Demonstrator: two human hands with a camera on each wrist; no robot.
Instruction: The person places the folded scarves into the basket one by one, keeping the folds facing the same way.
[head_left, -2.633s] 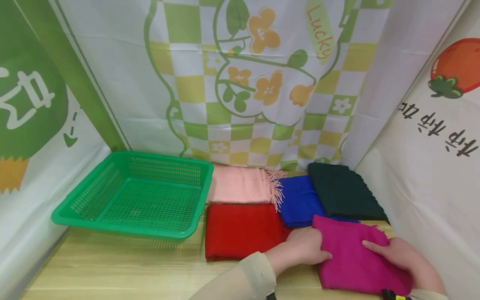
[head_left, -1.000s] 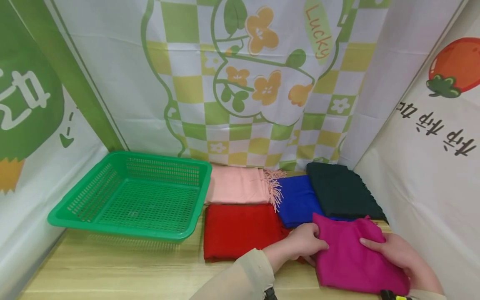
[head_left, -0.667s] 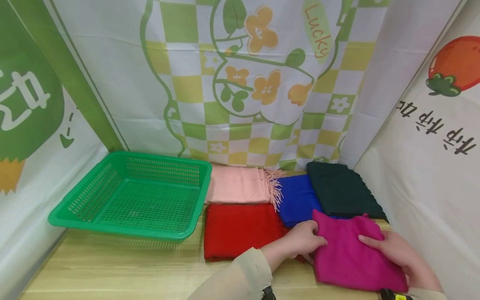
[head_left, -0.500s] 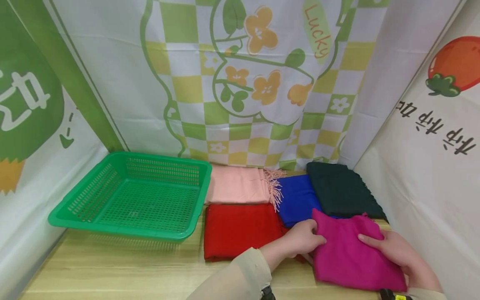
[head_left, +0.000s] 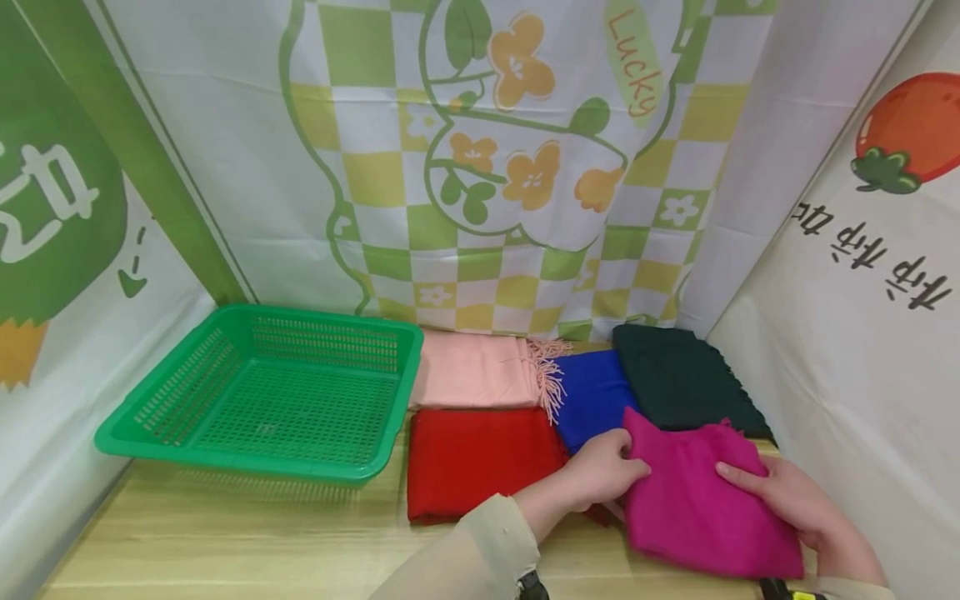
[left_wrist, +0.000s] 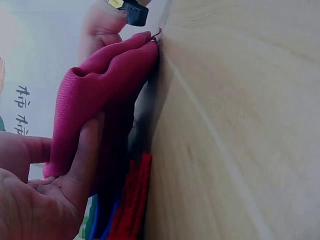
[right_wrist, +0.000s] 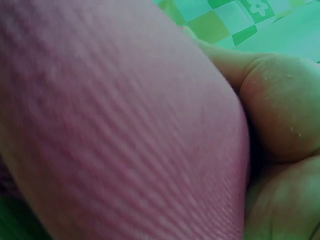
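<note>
From the left wrist view we see fingers [left_wrist: 85, 155] under the magenta scarf [head_left: 697, 500]; overhead, our left hand [head_left: 600, 471] and right hand [head_left: 787, 500] grip its sides on the desk [head_left: 225, 533]

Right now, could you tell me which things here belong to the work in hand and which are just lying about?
In hand:
magenta scarf, gripped at its sides by the left hand and right hand

Lying about:
red scarf
pink scarf
blue scarf
dark green scarf
green basket
table
</note>
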